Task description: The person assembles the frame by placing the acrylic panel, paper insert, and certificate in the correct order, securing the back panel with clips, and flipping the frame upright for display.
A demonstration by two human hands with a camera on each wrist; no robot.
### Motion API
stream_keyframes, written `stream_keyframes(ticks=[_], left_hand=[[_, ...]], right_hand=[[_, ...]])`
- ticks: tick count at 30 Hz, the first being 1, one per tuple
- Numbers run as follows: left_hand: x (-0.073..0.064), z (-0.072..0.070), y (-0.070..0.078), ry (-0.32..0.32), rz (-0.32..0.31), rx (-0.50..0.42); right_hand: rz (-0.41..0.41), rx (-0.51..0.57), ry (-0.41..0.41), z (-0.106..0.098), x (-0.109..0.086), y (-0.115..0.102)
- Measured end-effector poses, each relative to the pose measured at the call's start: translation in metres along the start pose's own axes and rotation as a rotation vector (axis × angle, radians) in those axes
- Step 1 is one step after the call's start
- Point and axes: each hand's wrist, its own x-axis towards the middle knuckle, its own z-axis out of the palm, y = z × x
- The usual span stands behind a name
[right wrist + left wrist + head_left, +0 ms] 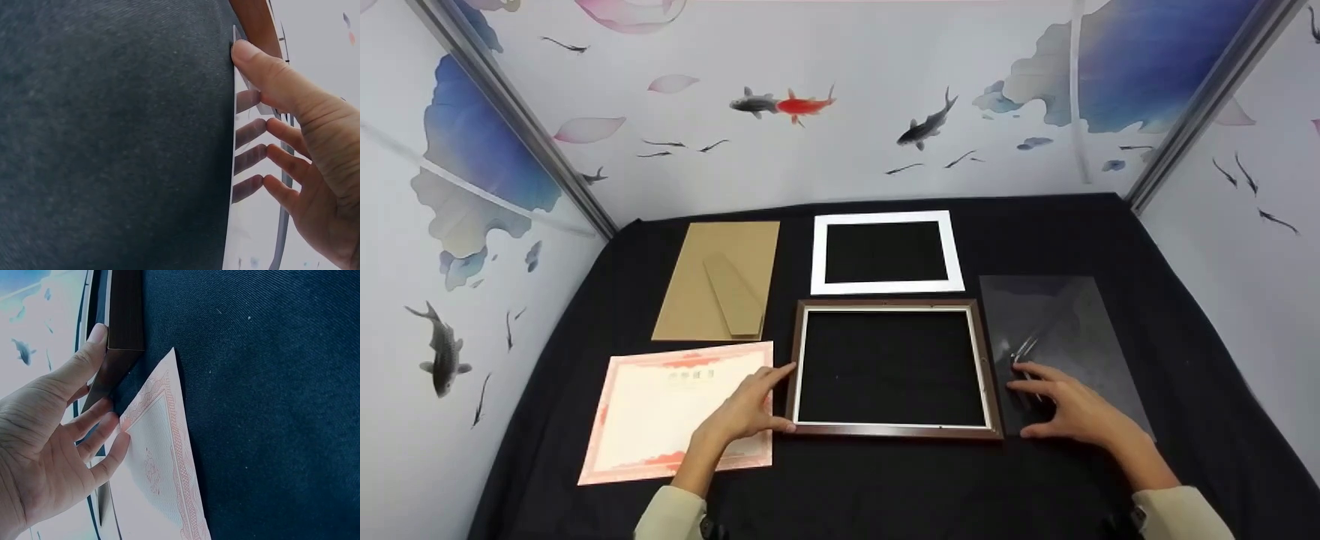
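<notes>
A brown picture frame (896, 430) with a pale inner edge lies flat in the middle of the black cloth. My left hand (741, 409) is at its left side, the thumb touching the near left corner, also seen in the left wrist view on the frame's corner (125, 337). The fingers are spread loosely along that side, above a certificate (652, 412) with a red patterned border. To the right lies a shiny clear sheet (1076, 322). My right hand (1072, 411) rests on its near left part with fingers apart; in the right wrist view the fingertips mirror in the sheet (243, 219).
Behind the certificate lies a brown backing board (682, 300) with a stand flap (735, 300). A white mat (885, 288) with a rectangular opening lies behind the frame. Printed panels with fish surround the black-clothed table (900, 495) on the left, back and right.
</notes>
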Motion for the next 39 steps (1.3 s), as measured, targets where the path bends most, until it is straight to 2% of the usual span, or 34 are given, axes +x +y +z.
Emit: stream_keyframes(ticks=[14, 20, 30, 39], left_hand=[[0.001, 0.0, 0.001, 0.002, 0.011, 0.02], [0.001, -0.001, 0.0, -0.001, -0.007, -0.002], [0.0, 0.0, 0.001, -0.026, -0.021, 0.008], [0.0, -0.001, 0.004, -0.043, -0.017, 0.043]], right_hand=[[0.036, -0.052, -0.044, -0.003, 0.003, -0.009], [0.031, -0.055, -0.024, 0.0, 0.002, -0.009], [-0.017, -0.107, 0.092, 0.006, -0.001, -0.018], [-0.202, -0.182, 0.315, 0.012, 0.003, -0.014]])
